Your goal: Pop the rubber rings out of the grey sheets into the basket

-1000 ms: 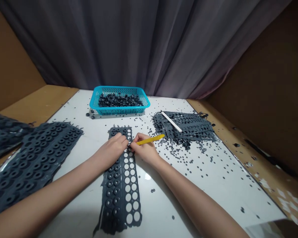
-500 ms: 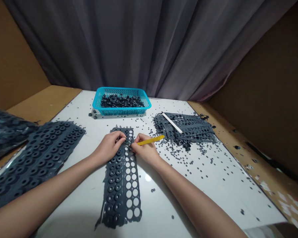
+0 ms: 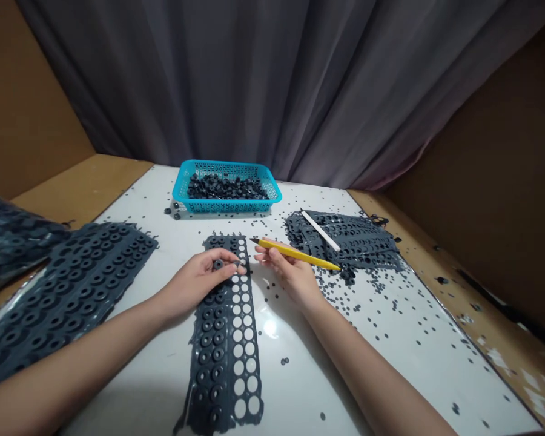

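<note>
A strip of black moulded rubber rings (image 3: 222,339) lies lengthwise in front of me. Its left rows still hold rings, while much of its right side is round holes showing white. My left hand (image 3: 204,275) rests over the strip's upper part, thumb and forefinger pinched on a small dark rubber ring (image 3: 237,263), mostly hidden by the fingertips. To the right of the strip, my right hand (image 3: 295,275) is closed round a yellow pen-shaped tool (image 3: 300,254). The tool's dark pointed tip faces left and is raised off the strip.
A blue basket (image 3: 227,204) of black rubber pieces stands at the back. Another ring sheet (image 3: 82,284) and a plastic bag (image 3: 13,242) lie left. At right, a white pen-shaped tool (image 3: 320,230) rests on stacked sheets (image 3: 358,239), with small black discs scattered around.
My right hand has drawn back to the right, away from the strip, and the yellow tool has swung so its dark tip shows. My left fingers have shifted slightly right, pinching a ring.
</note>
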A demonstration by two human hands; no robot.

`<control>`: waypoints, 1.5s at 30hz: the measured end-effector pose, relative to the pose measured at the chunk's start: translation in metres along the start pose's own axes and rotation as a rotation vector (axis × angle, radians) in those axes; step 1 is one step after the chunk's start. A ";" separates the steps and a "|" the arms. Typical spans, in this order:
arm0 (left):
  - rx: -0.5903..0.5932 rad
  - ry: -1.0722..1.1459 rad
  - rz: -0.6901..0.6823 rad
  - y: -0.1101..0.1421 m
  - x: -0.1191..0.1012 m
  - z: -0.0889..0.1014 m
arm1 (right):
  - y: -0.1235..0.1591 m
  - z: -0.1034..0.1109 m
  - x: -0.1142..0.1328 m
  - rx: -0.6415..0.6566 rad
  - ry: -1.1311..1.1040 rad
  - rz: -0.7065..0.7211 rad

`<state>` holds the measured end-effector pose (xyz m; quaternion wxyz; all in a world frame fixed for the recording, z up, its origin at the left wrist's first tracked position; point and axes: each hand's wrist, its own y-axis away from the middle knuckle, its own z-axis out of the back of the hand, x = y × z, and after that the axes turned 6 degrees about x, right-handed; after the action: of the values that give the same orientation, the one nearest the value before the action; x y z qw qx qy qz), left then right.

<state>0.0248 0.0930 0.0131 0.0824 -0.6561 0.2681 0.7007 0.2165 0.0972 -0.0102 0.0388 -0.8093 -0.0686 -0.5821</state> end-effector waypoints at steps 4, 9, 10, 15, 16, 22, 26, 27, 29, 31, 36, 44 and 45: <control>0.011 -0.114 -0.015 -0.001 0.002 0.002 | 0.002 0.001 0.004 0.028 0.073 0.024; 0.002 -0.219 -0.037 -0.004 0.010 0.003 | 0.007 -0.004 0.009 0.105 0.321 0.146; -0.003 -0.225 -0.045 -0.004 0.011 0.003 | 0.009 -0.005 0.011 0.139 0.344 0.173; -0.043 -0.264 -0.082 -0.002 0.009 0.002 | 0.016 -0.010 0.017 0.301 0.382 0.210; -0.053 -0.274 -0.083 -0.002 0.008 0.002 | 0.017 -0.010 0.017 0.319 0.398 0.215; -0.078 -0.278 -0.071 -0.002 0.007 0.002 | 0.019 -0.009 0.014 0.355 0.503 0.246; -0.052 -0.261 -0.053 -0.003 0.008 0.002 | 0.019 -0.008 0.011 0.345 0.532 0.255; -0.042 -0.256 -0.047 -0.003 0.008 0.002 | 0.020 -0.008 0.010 0.346 0.538 0.259; -0.039 -0.248 -0.041 -0.003 0.008 0.002 | 0.020 -0.008 0.009 0.352 0.547 0.260; -0.045 -0.246 -0.036 -0.003 0.007 0.001 | 0.020 -0.008 0.009 0.354 0.556 0.251; -0.042 -0.231 -0.024 -0.002 0.009 0.001 | 0.021 -0.009 0.007 0.359 0.583 0.258; -0.011 -0.209 0.002 -0.002 0.008 0.000 | 0.021 -0.010 0.007 0.370 0.621 0.282; -0.010 -0.214 0.000 -0.002 0.008 0.000 | 0.021 -0.010 0.007 0.372 0.641 0.290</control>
<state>0.0246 0.0928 0.0052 0.1073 -0.5779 0.2542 0.7681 0.2128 0.0758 -0.0001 0.2860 -0.5669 -0.0425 -0.7714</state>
